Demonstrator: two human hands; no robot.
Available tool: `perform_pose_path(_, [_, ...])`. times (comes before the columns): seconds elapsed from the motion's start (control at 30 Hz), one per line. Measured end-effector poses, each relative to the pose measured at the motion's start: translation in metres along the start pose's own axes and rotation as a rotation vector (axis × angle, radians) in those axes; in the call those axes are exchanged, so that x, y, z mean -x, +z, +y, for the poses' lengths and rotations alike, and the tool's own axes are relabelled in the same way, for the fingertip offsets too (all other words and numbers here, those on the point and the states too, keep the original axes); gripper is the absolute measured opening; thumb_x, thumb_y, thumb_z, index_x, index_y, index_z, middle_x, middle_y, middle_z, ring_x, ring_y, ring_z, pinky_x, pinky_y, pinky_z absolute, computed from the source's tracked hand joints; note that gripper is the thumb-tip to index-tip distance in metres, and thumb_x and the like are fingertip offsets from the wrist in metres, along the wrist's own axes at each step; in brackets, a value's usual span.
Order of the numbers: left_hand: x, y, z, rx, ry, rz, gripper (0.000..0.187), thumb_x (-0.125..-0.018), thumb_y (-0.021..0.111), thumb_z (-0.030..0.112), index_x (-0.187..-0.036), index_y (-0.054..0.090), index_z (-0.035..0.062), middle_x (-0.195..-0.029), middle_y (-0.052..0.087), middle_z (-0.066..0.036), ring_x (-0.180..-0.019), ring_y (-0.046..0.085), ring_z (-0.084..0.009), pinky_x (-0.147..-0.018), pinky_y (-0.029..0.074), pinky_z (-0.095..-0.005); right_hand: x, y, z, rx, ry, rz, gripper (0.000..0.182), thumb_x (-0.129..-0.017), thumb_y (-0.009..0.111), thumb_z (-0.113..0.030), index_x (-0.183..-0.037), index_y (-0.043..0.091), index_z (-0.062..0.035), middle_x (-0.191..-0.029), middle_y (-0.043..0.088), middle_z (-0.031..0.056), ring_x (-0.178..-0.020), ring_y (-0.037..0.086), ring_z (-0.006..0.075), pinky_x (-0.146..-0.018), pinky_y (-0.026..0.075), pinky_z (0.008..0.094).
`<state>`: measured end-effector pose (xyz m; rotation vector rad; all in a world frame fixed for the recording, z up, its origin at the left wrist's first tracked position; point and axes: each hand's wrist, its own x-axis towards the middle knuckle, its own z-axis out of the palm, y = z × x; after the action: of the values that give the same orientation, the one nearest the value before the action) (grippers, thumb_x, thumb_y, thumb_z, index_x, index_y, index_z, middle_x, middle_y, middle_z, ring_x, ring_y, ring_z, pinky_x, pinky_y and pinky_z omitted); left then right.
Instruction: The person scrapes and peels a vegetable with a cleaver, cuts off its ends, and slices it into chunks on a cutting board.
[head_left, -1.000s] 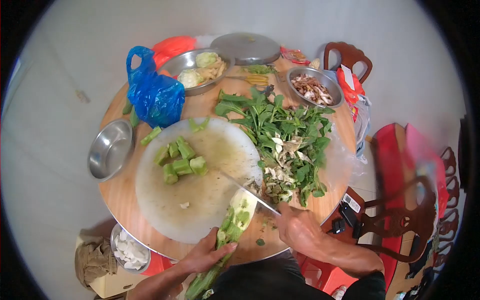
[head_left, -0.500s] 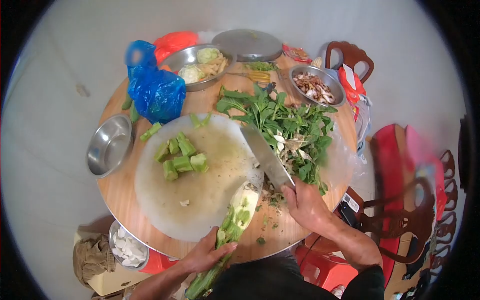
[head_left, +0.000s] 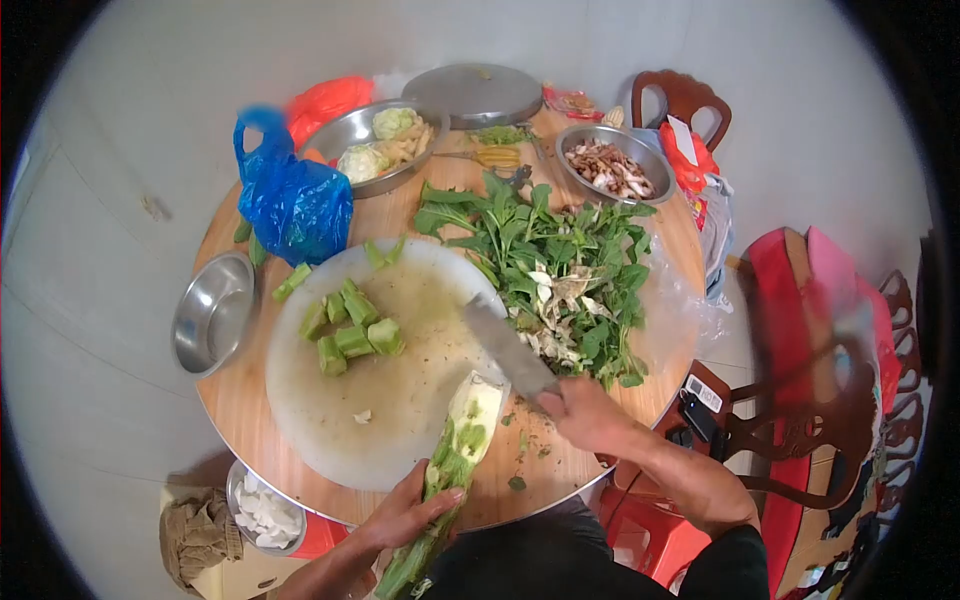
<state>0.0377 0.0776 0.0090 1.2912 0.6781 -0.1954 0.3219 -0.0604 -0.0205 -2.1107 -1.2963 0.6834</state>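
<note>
My left hand (head_left: 408, 512) is wrapped round a long, thick green vegetable stem (head_left: 470, 432), partly peeled to pale flesh at its upper end. That end rests over the near right rim of a round white cutting board (head_left: 420, 280). In my right hand (head_left: 592, 415) is the handle of a broad cleaver (head_left: 508, 350). Its blade slants up and left above the board's right edge, just beyond the stem's tip. Several cut green stem chunks (head_left: 352, 340) lie on the left part of the board, with a small pale scrap (head_left: 362, 416) nearer me.
Leafy greens (head_left: 560, 260) are heaped right of the board. A steel bowl (head_left: 215, 310) and blue plastic bag (head_left: 300, 210) stand left. Behind are a basin of vegetables (head_left: 350, 125), a bowl of sliced pieces (head_left: 615, 165) and scissors (head_left: 495, 157). Chairs (head_left: 800, 430) stand at right.
The cleaver and my right hand have moved slightly left and nearer me. My left hand still grips the stem. The whole view has shifted a little.
</note>
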Motion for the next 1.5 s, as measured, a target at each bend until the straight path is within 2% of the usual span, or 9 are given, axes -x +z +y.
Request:
perform_pose_path(0.13, [0.000, -0.004, -0.012, 0.137, -0.006, -0.029, 0.068, -0.100, 0.069, 0.042, -0.143, 0.037, -0.0003, -0.102, 0.059, -0.014, -0.073, 0.069, -0.0212, -0.065, 0.058, -0.0362, 0.012, -0.026, -0.010, -0.071, 0.152, 0.012, 0.031, -0.103, 0.058, -0.021, -0.107, 0.063, 0.0099, -0.076, 0.064, 0.0266, -0.070, 0.064, 0.0355, -0.068, 0.051, 0.0456])
perform_pose_path(0.2, [0.004, -0.008, -0.017, 0.198, -0.012, -0.030, 0.072, -0.100, 0.069, 0.044, -0.147, 0.037, 0.0002, -0.103, 0.059, -0.013, -0.079, 0.070, -0.0208, -0.068, 0.058, -0.0361, 0.020, -0.027, -0.024, -0.184, 0.053, 0.195, 0.031, -0.104, 0.057, -0.020, -0.104, 0.061, 0.0102, -0.074, 0.063, 0.0341, -0.076, 0.068, 0.0504, -0.069, 0.052, 0.0538])
perform_pose_path(0.4, [0.013, -0.014, -0.042, 0.185, -0.072, -0.065, 0.098, -0.085, 0.079, 0.058, -0.152, 0.040, -0.0017, -0.126, 0.062, -0.014, -0.105, 0.067, -0.0229, -0.089, 0.058, -0.0386, 0.039, -0.018, -0.043, -0.204, 0.042, 0.201, 0.020, -0.102, 0.062, -0.014, -0.099, 0.058, 0.0057, -0.065, 0.061, 0.0277, -0.065, 0.066, 0.0482, -0.055, 0.049, 0.0504])
perform_pose_path(0.57, [0.028, -0.010, -0.038, 0.274, -0.052, -0.056, 0.097, -0.090, 0.075, 0.054, -0.160, 0.035, -0.0002, -0.150, 0.051, -0.015, -0.141, 0.044, -0.0245, -0.118, 0.033, -0.0398, 0.051, -0.015, -0.045, -0.212, -0.020, 0.196, 0.018, -0.101, 0.063, -0.012, -0.097, 0.056, 0.0038, -0.067, 0.062, 0.0266, -0.063, 0.067, 0.0466, -0.053, 0.049, 0.0502])
perform_pose_path(0.67, [0.027, -0.015, -0.051, 0.270, -0.017, -0.021, 0.098, -0.085, 0.082, 0.047, -0.157, 0.036, -0.0004, -0.132, 0.062, -0.013, -0.115, 0.064, -0.0224, -0.098, 0.054, -0.0365, 0.053, -0.010, -0.041, -0.181, -0.069, 0.228, 0.016, -0.099, 0.065, -0.011, -0.099, 0.057, 0.0035, -0.069, 0.064, 0.0244, -0.064, 0.067, 0.0450, -0.053, 0.050, 0.0493])
perform_pose_path(0.93, [0.021, -0.012, -0.068, 0.437, -0.059, -0.051, 0.084, -0.092, 0.079, 0.042, -0.155, 0.039, 0.0022, -0.131, 0.060, -0.012, -0.119, 0.061, -0.0218, -0.100, 0.051, -0.0377, 0.062, 0.001, -0.034, 0.242, -0.488, 0.293, 0.049, -0.067, 0.074, -0.006, -0.115, 0.064, 0.0019, -0.093, 0.070, 0.0156, -0.063, 0.069, 0.0288, -0.053, 0.055, 0.0395])
perform_pose_path(1.07, [0.012, -0.008, -0.062, 0.024, 0.052, 0.012, 0.071, -0.094, 0.078, 0.032, -0.149, 0.043, 0.0023, -0.113, 0.065, -0.010, -0.099, 0.067, -0.0188, -0.085, 0.057, -0.0357, 0.059, 0.007, -0.036, 0.392, -0.581, 0.303, 0.038, -0.077, 0.072, -0.012, -0.112, 0.063, 0.0004, -0.078, 0.060, 0.0080, -0.061, 0.068, 0.0224, -0.050, 0.053, 0.0354])
perform_pose_path(1.27, [0.012, 0.001, -0.026, 0.349, -0.143, -0.068, 0.054, -0.094, 0.074, 0.026, -0.133, 0.047, 0.0007, -0.090, 0.064, -0.013, -0.073, 0.068, -0.0222, -0.063, 0.058, -0.0360, 0.056, 0.002, -0.033, 0.463, -0.536, 0.284, 0.036, -0.080, 0.071, -0.012, -0.112, 0.063, 0.0003, -0.081, 0.058, 0.0076, -0.060, 0.067, 0.0211, -0.051, 0.053, 0.0336])
perform_pose_path(1.5, [0.012, -0.003, -0.012, 0.396, -0.137, -0.157, 0.051, -0.097, 0.071, 0.034, -0.127, 0.047, -0.0003, -0.087, 0.065, -0.011, -0.070, 0.068, -0.0212, -0.061, 0.057, -0.0344, 0.053, -0.009, -0.044, 0.219, -0.366, 0.145, 0.026, -0.086, 0.069, -0.008, -0.110, 0.061, -0.0001, -0.078, 0.063, 0.0169, -0.066, 0.069, 0.0342, -0.055, 0.055, 0.0418])
